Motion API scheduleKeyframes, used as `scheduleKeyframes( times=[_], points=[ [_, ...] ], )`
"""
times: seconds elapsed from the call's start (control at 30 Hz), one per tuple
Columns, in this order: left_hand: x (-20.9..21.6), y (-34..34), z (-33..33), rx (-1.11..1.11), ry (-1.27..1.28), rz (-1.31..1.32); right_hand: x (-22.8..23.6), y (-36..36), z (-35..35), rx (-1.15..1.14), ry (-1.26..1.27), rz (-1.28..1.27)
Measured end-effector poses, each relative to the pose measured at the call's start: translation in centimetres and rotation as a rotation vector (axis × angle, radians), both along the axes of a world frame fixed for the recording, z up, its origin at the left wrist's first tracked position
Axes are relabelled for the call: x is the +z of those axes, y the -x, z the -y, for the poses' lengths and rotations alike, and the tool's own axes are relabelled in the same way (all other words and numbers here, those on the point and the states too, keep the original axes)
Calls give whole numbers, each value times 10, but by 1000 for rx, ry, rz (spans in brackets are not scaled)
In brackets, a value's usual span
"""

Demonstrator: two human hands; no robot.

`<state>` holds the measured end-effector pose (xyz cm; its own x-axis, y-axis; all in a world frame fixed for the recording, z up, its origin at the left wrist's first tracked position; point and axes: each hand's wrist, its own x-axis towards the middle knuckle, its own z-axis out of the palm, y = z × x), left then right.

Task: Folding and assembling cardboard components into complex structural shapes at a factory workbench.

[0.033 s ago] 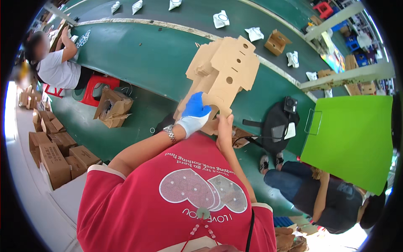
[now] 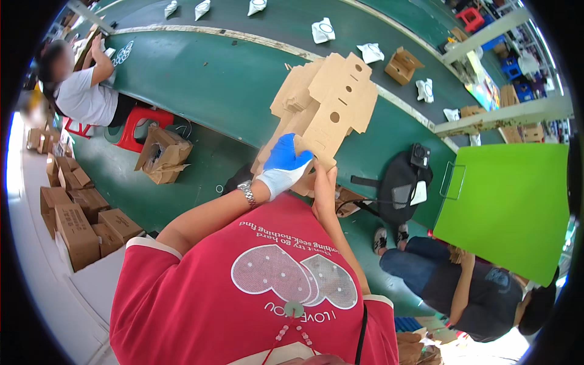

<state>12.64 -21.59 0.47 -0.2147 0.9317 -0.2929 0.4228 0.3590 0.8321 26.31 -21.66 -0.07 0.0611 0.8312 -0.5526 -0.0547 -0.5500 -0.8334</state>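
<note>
A flat die-cut cardboard blank (image 2: pixel 342 97), brown with round holes and short slots, lies tilted on top of other cardboard blanks (image 2: pixel 297 88) at the near edge of the green table. My left hand (image 2: pixel 285 163), in a blue and white glove, grips the blank's near end with the thumb pointing right. My bare right hand (image 2: pixel 325 181) pinches the same end from the right, its fingertips close to my left thumb. Between the hands the near flap is bent. Fingers beneath the cardboard are hidden.
A conveyor belt (image 2: pixel 280 27) carrying white bags runs behind the green table (image 2: pixel 182 67). A black backpack (image 2: pixel 401 182) sits to the right, near a bright green board (image 2: pixel 505 207). One person (image 2: pixel 85 91) sits at the left; another (image 2: pixel 462 280) is at the right. Cartons (image 2: pixel 79 231) stand lower left.
My right fingertips have moved up against the near flap, close to my left thumb. The notch that showed between my hands is now mostly covered. The left hand's grip stays put.
</note>
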Motion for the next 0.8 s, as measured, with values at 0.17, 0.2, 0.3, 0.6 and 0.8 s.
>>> scheduleKeyframes(
  times=[0.17,0.2,0.3,0.6,0.8],
  points=[
    [-2,13,-9,49,170,504,10,5,-16,88,-79,-175],
    [6,13,-13,41,164,501,14,3,-22,82,-88,-178],
    [32,11,-26,201,319,874,32,3,-37,62,103,-302],
    [111,80,-67,252,153,1258,125,-6,-67,397,1,-628],
    [99,133,-63,208,-317,1161,137,48,-22,911,-37,-320]
  ],
)
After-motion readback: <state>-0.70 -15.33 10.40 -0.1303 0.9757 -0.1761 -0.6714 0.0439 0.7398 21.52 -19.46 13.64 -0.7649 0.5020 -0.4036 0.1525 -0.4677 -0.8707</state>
